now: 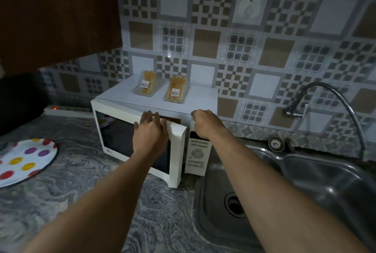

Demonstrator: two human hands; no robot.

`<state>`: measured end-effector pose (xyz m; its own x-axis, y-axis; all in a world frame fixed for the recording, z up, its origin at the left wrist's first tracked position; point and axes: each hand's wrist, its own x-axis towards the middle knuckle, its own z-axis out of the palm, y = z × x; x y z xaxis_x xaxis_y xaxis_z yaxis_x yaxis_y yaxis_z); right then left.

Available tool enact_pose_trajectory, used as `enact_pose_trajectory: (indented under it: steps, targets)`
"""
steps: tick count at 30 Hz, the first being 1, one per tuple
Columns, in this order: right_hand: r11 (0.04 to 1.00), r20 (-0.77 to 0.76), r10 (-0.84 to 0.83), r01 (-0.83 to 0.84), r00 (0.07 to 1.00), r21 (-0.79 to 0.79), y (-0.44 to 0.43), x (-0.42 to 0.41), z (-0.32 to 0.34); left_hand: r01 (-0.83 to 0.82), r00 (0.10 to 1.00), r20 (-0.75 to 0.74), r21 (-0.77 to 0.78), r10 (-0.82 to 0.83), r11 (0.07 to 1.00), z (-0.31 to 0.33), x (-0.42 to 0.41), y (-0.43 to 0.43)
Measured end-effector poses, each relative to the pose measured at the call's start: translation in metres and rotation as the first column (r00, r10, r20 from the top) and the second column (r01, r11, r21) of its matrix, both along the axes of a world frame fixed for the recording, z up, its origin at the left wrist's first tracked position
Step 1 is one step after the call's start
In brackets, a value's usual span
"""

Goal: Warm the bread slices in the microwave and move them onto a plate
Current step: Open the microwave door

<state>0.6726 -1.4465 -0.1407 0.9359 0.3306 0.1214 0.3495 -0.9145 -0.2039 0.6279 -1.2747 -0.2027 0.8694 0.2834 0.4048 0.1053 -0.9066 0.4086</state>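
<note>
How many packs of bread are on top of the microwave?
2. One bread pack lies toward the left of the microwave top, the other bread pack just right of it. Both are sealed; none seem hidden.

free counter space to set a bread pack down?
Bare grey marbled counter between the polka-dot plate, white microwave and steel sink. Microwave top is crowded: two clear bread packs, both hands at the door.

Left hand (pixel 151 128) on ajar microwave door (pixel 140 140), right hand (pixel 205 123) atop control panel (pixel 198 155); 2 bread packs (pixel 160 88) on top, dotted plate (pixel 24 161) lower left.
</note>
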Motion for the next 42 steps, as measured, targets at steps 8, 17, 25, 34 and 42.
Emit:
enact_pose_trajectory:
  steps: [8, 17, 25, 34, 42]
  targets:
    - [0.991, -0.004, 0.1, -0.099, 0.995, -0.092, 0.029, 0.011, -0.001, -0.047, 0.995, 0.084, -0.075, 0.053, 0.996, 0.013, -0.025, 0.012]
    - [0.983, 0.0, 0.092, -0.091, 0.996, -0.162, 0.054, 0.016, -0.01, -0.158, 0.971, -0.192, -0.066, 0.143, 0.985, 0.043, -0.064, 0.032]
    - [0.986, -0.013, 0.045, -0.046, 0.999, -0.16, 0.084, 0.01, -0.02, -0.297, 0.916, -0.296, -0.042, 0.272, 0.954, 0.058, -0.1, 0.065]
    - [0.988, -0.008, -0.026, 0.024, 1.0, -0.149, 0.108, 0.006, -0.026, -0.318, 0.878, -0.346, 0.092, 0.33, 0.944, 0.055, -0.104, 0.113]
    - [0.991, -0.098, -0.101, 0.091, 0.99, -0.103, 0.121, 0.001, -0.034, -0.237, 0.847, -0.435, 0.204, 0.305, 0.95, 0.037, -0.081, 0.16]
